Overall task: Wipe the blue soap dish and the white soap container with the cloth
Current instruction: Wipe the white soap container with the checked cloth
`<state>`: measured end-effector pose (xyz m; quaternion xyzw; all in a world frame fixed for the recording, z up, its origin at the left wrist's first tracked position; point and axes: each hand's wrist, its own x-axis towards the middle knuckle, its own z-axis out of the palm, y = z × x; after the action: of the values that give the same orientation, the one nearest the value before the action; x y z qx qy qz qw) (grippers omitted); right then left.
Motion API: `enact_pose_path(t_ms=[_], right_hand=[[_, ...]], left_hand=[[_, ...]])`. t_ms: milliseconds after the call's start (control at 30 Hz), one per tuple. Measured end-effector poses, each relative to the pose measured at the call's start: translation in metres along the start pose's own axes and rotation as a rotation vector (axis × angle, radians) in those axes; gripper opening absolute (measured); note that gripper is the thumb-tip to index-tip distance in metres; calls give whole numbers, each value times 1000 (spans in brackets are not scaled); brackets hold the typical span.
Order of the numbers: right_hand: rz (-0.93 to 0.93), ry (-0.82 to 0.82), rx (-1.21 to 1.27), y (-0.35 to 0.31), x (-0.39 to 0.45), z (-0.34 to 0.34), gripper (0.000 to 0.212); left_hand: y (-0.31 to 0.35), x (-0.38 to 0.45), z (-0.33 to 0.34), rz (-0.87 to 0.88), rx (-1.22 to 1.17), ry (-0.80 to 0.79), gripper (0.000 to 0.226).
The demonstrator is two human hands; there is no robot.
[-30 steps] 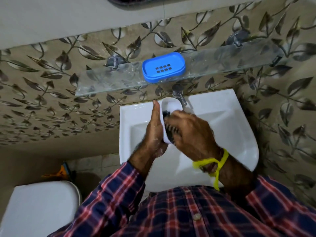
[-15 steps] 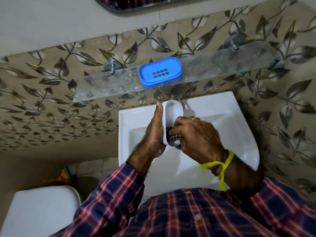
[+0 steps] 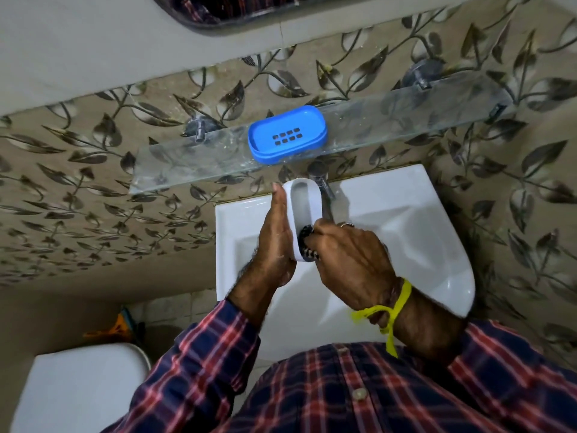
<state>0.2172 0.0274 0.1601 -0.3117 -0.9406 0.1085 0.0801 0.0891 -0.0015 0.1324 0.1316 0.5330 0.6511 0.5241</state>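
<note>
My left hand [image 3: 274,242] holds the white soap container [image 3: 304,207] on edge over the sink, palm flat against its back. Its hollow inside faces my right hand [image 3: 352,264]. That hand is closed on a dark checked cloth [image 3: 307,245], pressed into the lower end of the container; most of the cloth is hidden under the fingers. The blue soap dish [image 3: 287,134] with drain slots lies on the glass shelf [image 3: 187,164] above, apart from both hands.
A white sink [image 3: 421,232] sits below the hands, with a metal tap [image 3: 320,178] right behind the container. A white toilet lid [image 3: 78,392] is at lower left. The leaf-patterned wall [image 3: 78,207] and a mirror edge [image 3: 237,17] are beyond.
My right hand with the cloth has slid from the middle of the container down to its lower end, baring the upper hollow. The left hand keeps its hold.
</note>
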Motion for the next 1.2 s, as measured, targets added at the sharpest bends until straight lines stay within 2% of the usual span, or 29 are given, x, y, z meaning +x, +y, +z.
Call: enact_pose_path(t_ms=[167, 300, 433, 533, 633, 667, 767, 800, 867, 933, 1000, 1067, 1133, 1200], right_hand=[[147, 141, 66, 3, 27, -13, 22], [36, 53, 107, -1, 18, -12, 21], [178, 150, 135, 3, 26, -14, 24], [40, 187, 266, -6, 21, -18, 27], [-85, 63, 289, -4, 5, -17, 37], [-58, 50, 247, 1, 5, -16, 42], [126, 135, 164, 9, 16, -14, 29], [124, 173, 198, 7, 17, -14, 29], [6, 209, 298, 2, 11, -14, 34], [-117, 142, 323, 4, 1, -11, 37], [-135, 84, 280, 16, -5, -3, 36], [11, 157, 431, 30, -5, 1, 35], [170, 382, 609, 40, 0, -4, 31], [181, 520, 639, 41, 8, -13, 28]], left_hand=[[-15, -7, 12, -53, -55, 11, 66], [-4, -9, 7, -9, -121, 26, 67], [-13, -13, 13, -1, -53, -34, 66], [-13, -15, 10, 29, -104, -43, 64], [-7, -19, 4, 5, -113, -34, 69], [-10, -19, 4, -13, -104, -37, 71], [-22, -22, 14, -23, -45, -51, 71], [-23, -23, 16, -4, -13, -54, 69], [-17, -24, 12, 68, 59, -70, 65], [-7, -25, 4, 151, 126, -48, 73], [-3, -23, -4, 272, 253, -4, 76], [-1, -26, -8, 336, 347, 30, 57], [-3, -30, -10, 276, 376, 93, 41], [-7, -34, -9, 250, 508, 202, 32]])
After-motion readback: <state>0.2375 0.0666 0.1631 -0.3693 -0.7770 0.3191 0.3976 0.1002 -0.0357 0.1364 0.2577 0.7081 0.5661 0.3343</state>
